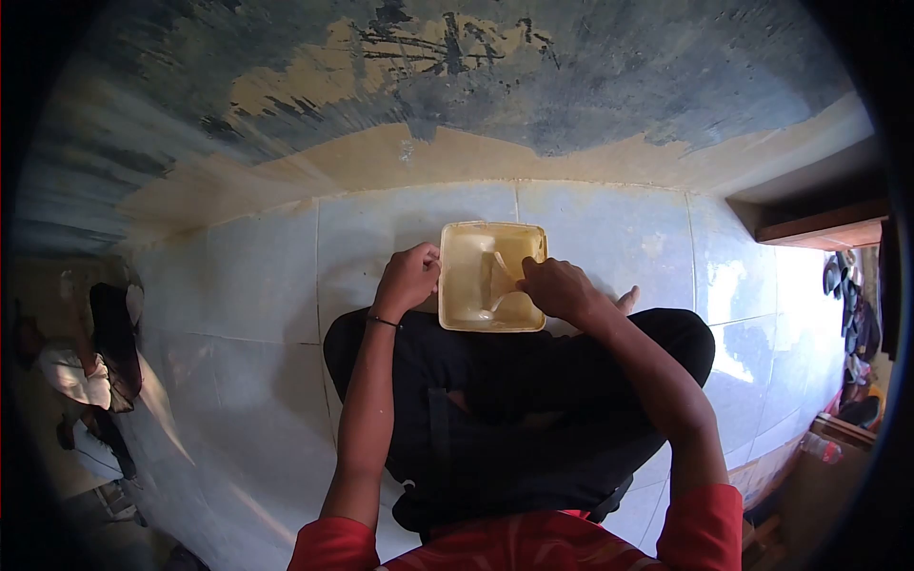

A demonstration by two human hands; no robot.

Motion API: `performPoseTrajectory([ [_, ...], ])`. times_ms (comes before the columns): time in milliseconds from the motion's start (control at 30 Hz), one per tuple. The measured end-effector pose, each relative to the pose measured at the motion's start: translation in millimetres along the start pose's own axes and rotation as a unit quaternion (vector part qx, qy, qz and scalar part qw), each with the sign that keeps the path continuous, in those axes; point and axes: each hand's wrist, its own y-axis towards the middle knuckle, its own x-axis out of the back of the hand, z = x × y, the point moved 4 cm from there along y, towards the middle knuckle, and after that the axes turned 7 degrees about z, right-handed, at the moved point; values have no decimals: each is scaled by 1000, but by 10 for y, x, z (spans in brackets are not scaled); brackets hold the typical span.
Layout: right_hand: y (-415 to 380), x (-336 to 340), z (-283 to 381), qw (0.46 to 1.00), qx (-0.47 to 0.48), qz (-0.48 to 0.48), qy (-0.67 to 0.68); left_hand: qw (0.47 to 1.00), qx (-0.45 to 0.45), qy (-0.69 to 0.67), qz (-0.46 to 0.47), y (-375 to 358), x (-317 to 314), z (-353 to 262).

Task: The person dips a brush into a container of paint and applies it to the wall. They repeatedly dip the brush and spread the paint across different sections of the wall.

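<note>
A square cream-coloured tub (465,228) stands on the tiled floor in front of my crossed legs. Pale liquid or paste shows inside it. My left hand (411,276) is closed at the tub's left rim, its fingers curled against the side. Over the right rim, my right hand (557,287) is closed around the end of a pale scraper-like tool (503,284), whose wide part is inside the tub. The tool's exact shape is hard to make out against the tub.
A wall (381,162) with peeling blue-grey paint rises beyond the tiles (609,219). Other people (81,371) sit at the far left. A wooden ledge (828,224) juts out at the right, with piled items (857,314) beyond. A bare foot (628,300) shows by my right knee.
</note>
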Motion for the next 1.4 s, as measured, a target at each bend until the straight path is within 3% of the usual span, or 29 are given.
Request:
performPoseTrajectory([
  [367,49,17,-2,997,27,-65,-40,1000,7,5,28,17,-4,20],
  [800,41,260,-48,999,45,-15,19,999,6,-28,36,17,12,77],
  [1067,-222,580,-42,979,130,-137,-83,998,17,-34,44,23,13,76],
  [1400,-674,953,15,950,173,-243,-92,999,-3,-29,29,-4,18,39],
])
